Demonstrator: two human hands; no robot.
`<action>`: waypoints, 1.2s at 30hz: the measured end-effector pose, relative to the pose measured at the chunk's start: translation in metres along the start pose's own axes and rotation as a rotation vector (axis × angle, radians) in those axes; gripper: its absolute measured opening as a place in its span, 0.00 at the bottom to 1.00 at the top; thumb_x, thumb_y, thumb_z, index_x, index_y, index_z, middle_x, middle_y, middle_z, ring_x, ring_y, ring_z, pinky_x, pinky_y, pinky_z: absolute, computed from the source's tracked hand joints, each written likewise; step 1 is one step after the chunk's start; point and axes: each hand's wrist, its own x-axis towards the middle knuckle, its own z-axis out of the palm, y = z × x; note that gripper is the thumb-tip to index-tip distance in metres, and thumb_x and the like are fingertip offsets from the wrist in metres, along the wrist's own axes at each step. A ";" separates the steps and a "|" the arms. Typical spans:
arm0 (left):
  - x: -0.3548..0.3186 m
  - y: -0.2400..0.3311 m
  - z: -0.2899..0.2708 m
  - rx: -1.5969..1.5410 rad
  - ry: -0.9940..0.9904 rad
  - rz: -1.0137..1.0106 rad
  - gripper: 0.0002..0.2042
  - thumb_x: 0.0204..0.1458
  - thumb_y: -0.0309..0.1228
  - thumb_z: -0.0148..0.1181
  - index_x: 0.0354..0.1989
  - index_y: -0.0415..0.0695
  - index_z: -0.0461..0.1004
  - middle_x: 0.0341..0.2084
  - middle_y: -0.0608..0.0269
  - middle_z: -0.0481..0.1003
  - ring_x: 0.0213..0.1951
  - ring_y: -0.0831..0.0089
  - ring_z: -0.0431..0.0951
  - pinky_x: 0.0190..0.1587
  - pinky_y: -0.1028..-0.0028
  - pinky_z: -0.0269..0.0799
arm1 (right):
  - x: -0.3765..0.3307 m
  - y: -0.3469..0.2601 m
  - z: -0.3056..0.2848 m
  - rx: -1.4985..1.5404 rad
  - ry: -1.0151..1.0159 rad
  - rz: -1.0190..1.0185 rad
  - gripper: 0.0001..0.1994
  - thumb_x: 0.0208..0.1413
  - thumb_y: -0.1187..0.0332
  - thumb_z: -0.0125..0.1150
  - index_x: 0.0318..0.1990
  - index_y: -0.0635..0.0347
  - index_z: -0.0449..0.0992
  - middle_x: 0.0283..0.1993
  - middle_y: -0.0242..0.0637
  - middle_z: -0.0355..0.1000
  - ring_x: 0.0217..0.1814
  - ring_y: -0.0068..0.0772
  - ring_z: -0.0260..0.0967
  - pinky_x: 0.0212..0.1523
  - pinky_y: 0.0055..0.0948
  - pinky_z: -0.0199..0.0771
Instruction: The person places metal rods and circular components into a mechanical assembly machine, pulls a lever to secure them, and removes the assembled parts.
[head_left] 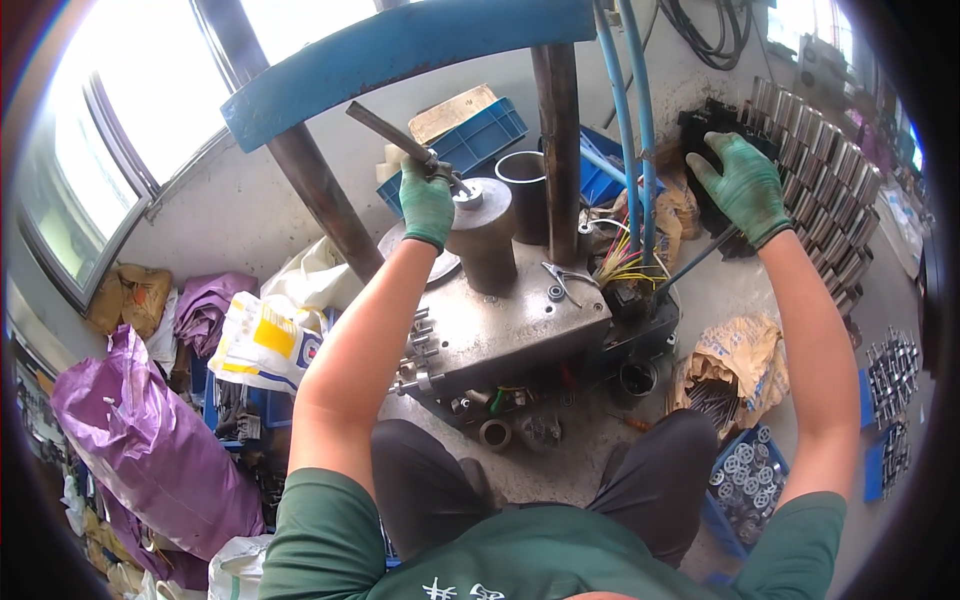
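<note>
My left hand (427,208), in a green glove, is closed round a dark metal rod (385,130) with a collar on it. The rod slants down to the right, its lower end by the top of a round metal post (483,235) on the steel machine table (520,325). Out to the right, my right hand (745,185), gloved in green too, has its fingers apart and holds nothing. Below its wrist, a dark lever (700,262) rises from beside the machine. Pliers (567,282) lie on the table, and several small metal parts (420,350) line its left edge.
A blue crossbeam (400,55) on two dark columns spans the machine; blue hoses (625,120) hang beside it. Shiny metal tubes (815,170) are stacked at right. A paper sack (740,365) and blue bin of gear-like parts (745,480) stand near my right leg, a purple sack (150,445) at left.
</note>
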 end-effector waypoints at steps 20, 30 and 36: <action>0.025 0.009 0.018 0.440 -0.179 0.029 0.14 0.61 0.21 0.67 0.53 0.46 0.75 0.32 0.62 0.80 0.32 0.73 0.82 0.36 0.70 0.80 | -0.164 -0.006 -0.082 0.209 -0.423 0.126 0.20 0.59 0.65 0.66 0.56 0.63 0.82 0.51 0.51 0.82 0.52 0.54 0.82 0.56 0.43 0.82; 0.004 -0.010 0.018 0.431 -0.084 0.049 0.16 0.62 0.25 0.68 0.58 0.47 0.75 0.33 0.59 0.80 0.35 0.67 0.80 0.43 0.66 0.78 | -0.162 -0.028 -0.100 0.230 -0.891 0.079 0.21 0.55 0.62 0.61 0.54 0.63 0.84 0.48 0.56 0.82 0.49 0.58 0.81 0.54 0.48 0.80; 0.003 -0.029 0.011 0.355 -0.135 -0.001 0.10 0.70 0.35 0.61 0.50 0.42 0.79 0.33 0.52 0.83 0.33 0.60 0.83 0.40 0.63 0.78 | -0.202 -0.028 -0.097 0.226 -1.069 0.054 0.19 0.53 0.63 0.60 0.48 0.61 0.86 0.42 0.55 0.82 0.45 0.59 0.81 0.50 0.50 0.81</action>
